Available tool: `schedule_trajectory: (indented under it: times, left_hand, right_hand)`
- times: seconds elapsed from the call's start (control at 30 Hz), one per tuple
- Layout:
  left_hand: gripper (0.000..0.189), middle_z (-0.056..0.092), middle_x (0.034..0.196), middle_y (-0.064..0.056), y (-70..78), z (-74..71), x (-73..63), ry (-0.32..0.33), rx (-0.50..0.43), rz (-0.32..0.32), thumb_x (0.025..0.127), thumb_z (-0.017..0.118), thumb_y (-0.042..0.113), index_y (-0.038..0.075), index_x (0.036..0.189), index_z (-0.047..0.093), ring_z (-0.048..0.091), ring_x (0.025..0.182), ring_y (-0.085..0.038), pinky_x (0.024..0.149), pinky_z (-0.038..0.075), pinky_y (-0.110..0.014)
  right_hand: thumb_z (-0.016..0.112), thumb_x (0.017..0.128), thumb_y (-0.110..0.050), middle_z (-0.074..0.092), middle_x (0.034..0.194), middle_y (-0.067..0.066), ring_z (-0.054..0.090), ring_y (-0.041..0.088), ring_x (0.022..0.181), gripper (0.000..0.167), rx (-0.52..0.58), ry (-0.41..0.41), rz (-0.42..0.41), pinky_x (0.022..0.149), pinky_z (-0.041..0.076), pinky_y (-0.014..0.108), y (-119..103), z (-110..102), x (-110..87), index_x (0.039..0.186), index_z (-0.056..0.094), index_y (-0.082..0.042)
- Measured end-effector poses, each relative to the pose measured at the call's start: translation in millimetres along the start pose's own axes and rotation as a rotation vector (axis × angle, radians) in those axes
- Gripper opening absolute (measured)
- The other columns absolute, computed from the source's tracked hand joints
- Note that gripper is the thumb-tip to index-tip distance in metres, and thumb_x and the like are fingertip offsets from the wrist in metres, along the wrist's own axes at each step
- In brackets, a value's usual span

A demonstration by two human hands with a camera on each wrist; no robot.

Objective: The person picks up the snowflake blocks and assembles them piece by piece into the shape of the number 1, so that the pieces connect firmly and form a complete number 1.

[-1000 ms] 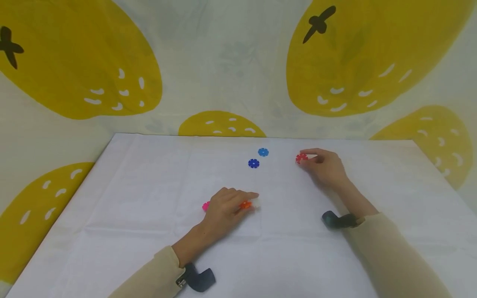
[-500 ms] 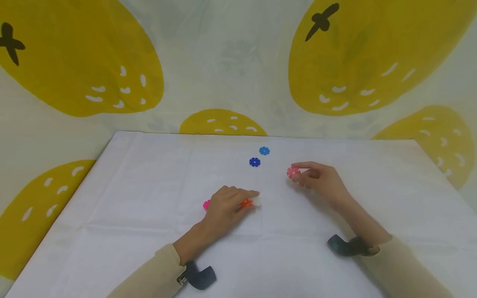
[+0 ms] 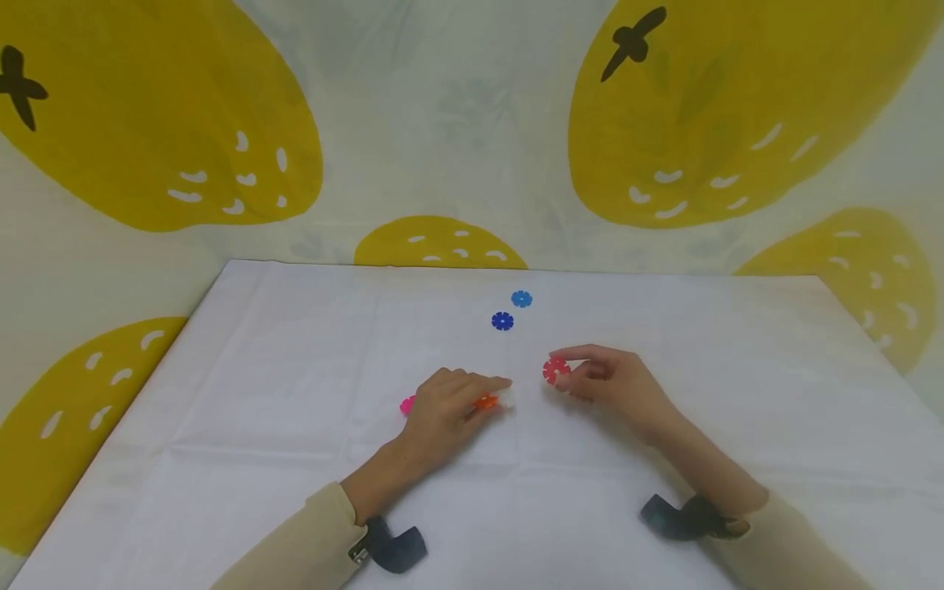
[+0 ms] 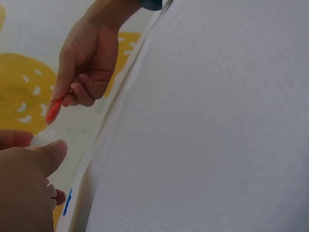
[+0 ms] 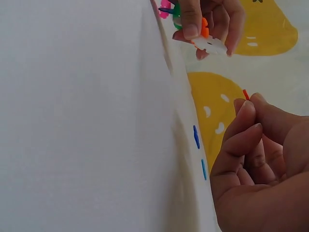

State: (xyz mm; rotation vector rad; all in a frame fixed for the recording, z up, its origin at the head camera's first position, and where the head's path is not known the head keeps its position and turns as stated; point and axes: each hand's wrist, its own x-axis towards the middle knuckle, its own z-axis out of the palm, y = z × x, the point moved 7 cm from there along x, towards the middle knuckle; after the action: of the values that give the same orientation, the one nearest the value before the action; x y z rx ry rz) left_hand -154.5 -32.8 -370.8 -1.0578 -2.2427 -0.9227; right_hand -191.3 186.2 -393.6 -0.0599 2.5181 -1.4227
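My left hand (image 3: 442, 414) grips a row of joined, notched plastic snowflake discs low over the white table. In the right wrist view the row shows a pink disc (image 5: 165, 8), a green disc (image 5: 177, 21), an orange disc (image 5: 205, 28) and, at its near end, a white disc (image 5: 212, 45). Fingers hide part of the row. My right hand (image 3: 619, 385) pinches a red snowflake disc (image 3: 555, 371) by its edge between thumb and fingertips. That disc is held right of the white one, with a gap between them.
Beyond the hands, a dark blue disc (image 3: 503, 321) and a light blue disc (image 3: 522, 299) lie flat on the white-covered table (image 3: 280, 360). A cloth with yellow fruit prints (image 3: 442, 164) hangs behind the table's far edge.
My right hand has moved left and nearer to me, bringing the red disc toward the left hand. The left hand and its row stay in place, as do the two blue discs.
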Motion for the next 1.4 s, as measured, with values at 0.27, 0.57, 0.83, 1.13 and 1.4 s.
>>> schedule_trajectory:
  times: [0.27,0.57,0.83,1.13,1.4]
  left_hand:
    - [0.039,0.071,0.096,0.002,-0.9,-0.8,-1.1,-0.012,-0.008,-0.019,0.076,0.082,0.016,0.015,0.114,0.070,0.061,0.078,-0.009,0.072,0.044,-0.020]
    - [0.043,0.071,0.096,0.003,1.0,-1.5,-1.6,0.013,0.006,0.032,0.074,0.083,0.015,0.016,0.114,0.070,0.062,0.079,-0.009,0.072,0.045,-0.020]
    - [0.042,0.071,0.097,0.003,3.0,0.2,-2.9,0.001,0.011,0.056,0.075,0.082,0.015,0.015,0.115,0.069,0.063,0.080,-0.009,0.073,0.045,-0.020]
    - [0.040,0.071,0.098,0.003,4.3,1.1,-3.0,-0.001,-0.010,0.112,0.075,0.082,0.011,0.014,0.113,0.070,0.064,0.082,-0.009,0.073,0.047,-0.018]
    - [0.042,0.071,0.097,-0.001,8.1,2.3,-3.3,-0.015,-0.023,0.170,0.073,0.082,0.006,0.009,0.113,0.070,0.065,0.084,-0.012,0.077,0.049,-0.017]
  right_hand:
    - [0.075,0.083,-0.032,0.070,0.083,0.003,0.065,0.022,0.081,0.040,0.048,-0.057,-0.030,0.073,0.054,0.031,-5,20,-5.7,0.121,0.065,-0.024]
    - [0.075,0.083,-0.032,0.070,0.077,0.006,0.064,0.024,0.074,0.039,0.083,-0.105,-0.066,0.071,0.053,0.032,-14,34,-11.4,0.119,0.066,-0.020]
    - [0.075,0.082,-0.036,0.069,0.077,0.006,0.063,0.024,0.073,0.041,0.110,-0.115,-0.001,0.070,0.052,0.029,-5,42,-12.4,0.119,0.066,-0.017]
    - [0.074,0.084,-0.031,0.070,0.084,0.008,0.064,0.027,0.073,0.039,0.193,-0.155,0.002,0.066,0.052,0.028,-2,47,-12.1,0.117,0.067,-0.012]
    - [0.073,0.085,-0.031,0.071,0.087,0.009,0.064,0.028,0.074,0.037,0.213,-0.188,-0.025,0.068,0.052,0.028,-3,50,-11.9,0.114,0.067,-0.009]
